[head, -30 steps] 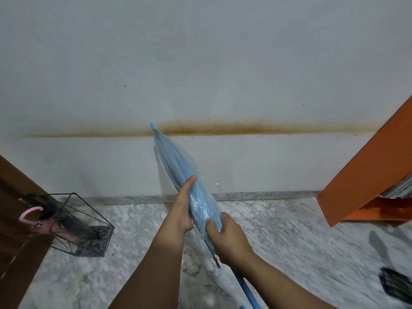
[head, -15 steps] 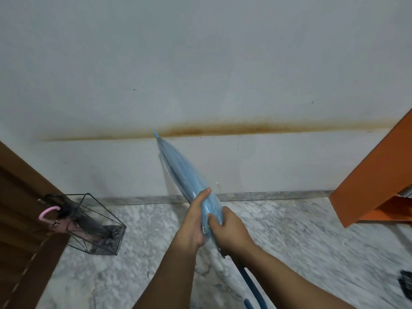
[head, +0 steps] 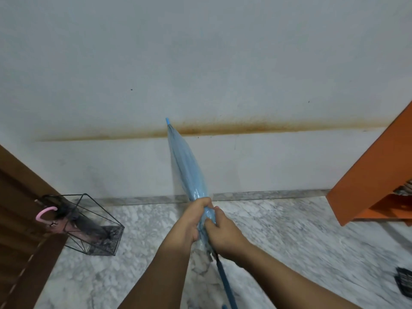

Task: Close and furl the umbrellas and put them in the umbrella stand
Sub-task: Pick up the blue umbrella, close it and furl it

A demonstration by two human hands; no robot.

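Gripping a closed light-blue umbrella (head: pixel 189 172) with both hands, a person holds it out in front of them, its tip pointing up and away toward a pale wall (head: pixel 200 52). The left hand (head: pixel 192 219) wraps round the lower end of the folded canopy, fingers curled over the top. The right hand (head: pixel 223 233) sits just beside it, touching it, with fingers and thumb pinching the gathered fabric. A darker blue shaft runs down from the hands toward the bottom edge of the view. On the marble floor (head: pixel 289 241) to the left, against the wall, stands a black wire umbrella stand (head: pixel 93 233). It already holds a dark furled umbrella with a pink hooked handle (head: pixel 45 212), leaning to the left. A brown door (head: pixel 20 219) is at the far left, an orange shelf (head: pixel 374 179) at the right. A rusty horizontal stain (head: pixel 245 128) crosses the wall behind the umbrella's tip.
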